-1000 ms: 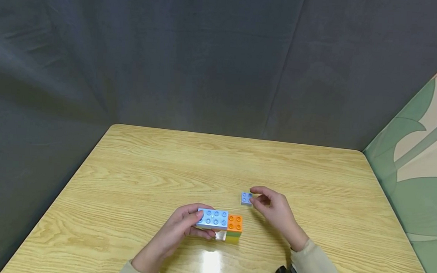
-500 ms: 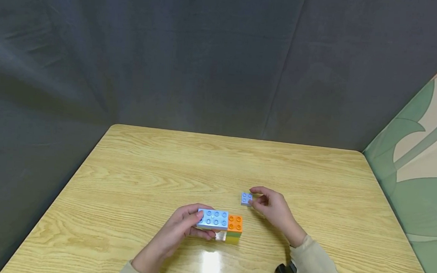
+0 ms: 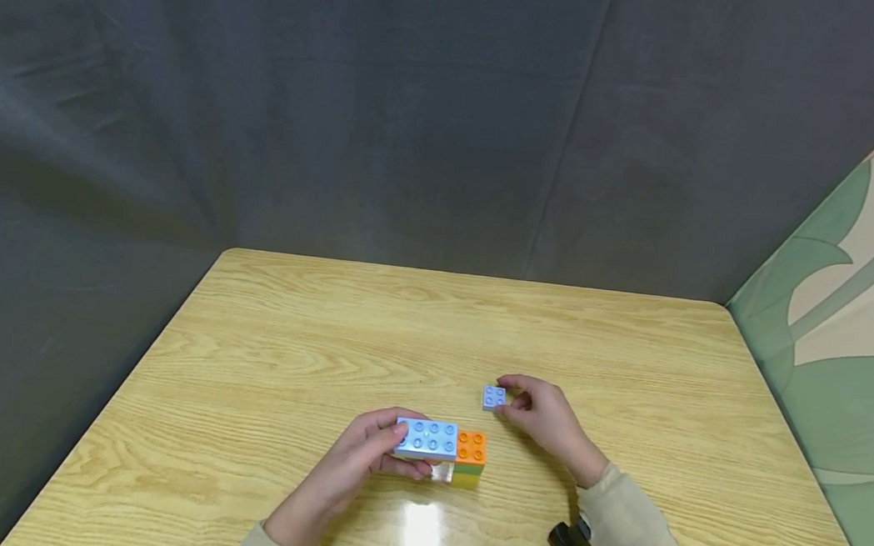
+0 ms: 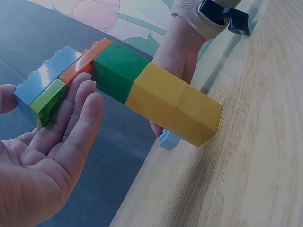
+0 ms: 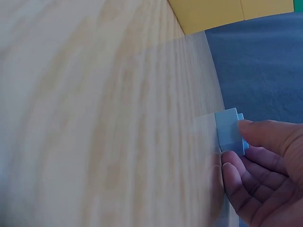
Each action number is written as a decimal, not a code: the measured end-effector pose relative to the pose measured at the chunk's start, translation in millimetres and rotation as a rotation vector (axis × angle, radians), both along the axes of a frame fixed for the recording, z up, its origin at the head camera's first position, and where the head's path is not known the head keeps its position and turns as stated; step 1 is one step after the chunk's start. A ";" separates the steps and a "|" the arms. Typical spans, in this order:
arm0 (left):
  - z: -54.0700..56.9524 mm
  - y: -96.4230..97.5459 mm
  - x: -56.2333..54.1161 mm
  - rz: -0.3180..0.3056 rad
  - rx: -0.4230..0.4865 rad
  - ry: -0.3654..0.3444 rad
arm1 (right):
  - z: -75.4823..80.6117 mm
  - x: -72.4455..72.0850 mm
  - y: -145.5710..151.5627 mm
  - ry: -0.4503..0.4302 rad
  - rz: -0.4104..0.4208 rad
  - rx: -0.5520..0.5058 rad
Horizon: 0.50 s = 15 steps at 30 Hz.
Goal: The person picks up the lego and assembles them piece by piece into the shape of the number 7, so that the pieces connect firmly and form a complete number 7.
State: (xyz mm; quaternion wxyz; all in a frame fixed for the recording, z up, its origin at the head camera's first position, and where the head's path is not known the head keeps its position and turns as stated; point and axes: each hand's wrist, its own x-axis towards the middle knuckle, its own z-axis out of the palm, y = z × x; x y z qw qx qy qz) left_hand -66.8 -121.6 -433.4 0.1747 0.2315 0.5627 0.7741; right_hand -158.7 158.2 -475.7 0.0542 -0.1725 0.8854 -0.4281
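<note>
In the head view my left hand (image 3: 362, 448) grips the upper part of a brick stack, thumb on a long light-blue brick (image 3: 427, 438). An orange brick (image 3: 471, 446) adjoins it. Seen from the left wrist, a lime-green brick (image 4: 47, 104) sits beneath the blue one, and a dark green brick (image 4: 119, 73) and two yellow bricks (image 4: 158, 92) form the column below the orange. Whether the column touches the table cannot be told. To the right, my right hand (image 3: 552, 418) pinches a small light-blue brick (image 3: 493, 398) lying studs-up on the table, thumb and finger at its right side.
The wood-grain table (image 3: 291, 322) spreads around both hands. A dark curtain (image 3: 416, 121) hangs behind it, with a leaf-patterned panel (image 3: 850, 398) on the right. A black device (image 3: 567, 538) is on the right wrist.
My right hand has shifted slightly left, its thumb and finger closer around the small blue brick. The left hand and the stack stay nearly still.
</note>
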 end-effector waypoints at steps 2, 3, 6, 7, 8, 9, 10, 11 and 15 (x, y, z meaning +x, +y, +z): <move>-0.1 0.0 0.1 -0.001 0.001 0.000 | -0.2 -0.5 0.0 -0.002 0.003 0.006; -0.1 -0.1 0.1 -0.001 0.002 0.000 | -0.3 -0.6 0.0 0.001 0.005 0.009; 0.1 -0.1 0.2 0.000 0.004 -0.001 | -1.1 -1.1 0.1 0.011 0.009 0.017; 0.2 -0.2 0.3 0.001 0.004 -0.002 | -1.4 -1.3 0.2 0.016 0.010 0.020; 0.2 -0.2 0.3 0.001 0.005 -0.001 | -1.8 -1.6 0.3 0.019 0.011 0.023; 0.3 -0.2 0.4 0.002 0.005 0.000 | -2.2 -1.8 0.3 0.021 0.011 0.027; 0.3 -0.1 0.4 0.002 0.006 0.001 | -2.6 -2.1 0.3 0.021 0.010 0.029; 0.3 -0.1 0.5 0.001 0.007 0.003 | -2.9 -2.3 0.4 0.021 0.009 0.033; 0.0 -0.2 0.9 0.002 0.008 0.005 | -3.6 -2.4 0.1 0.011 0.004 0.037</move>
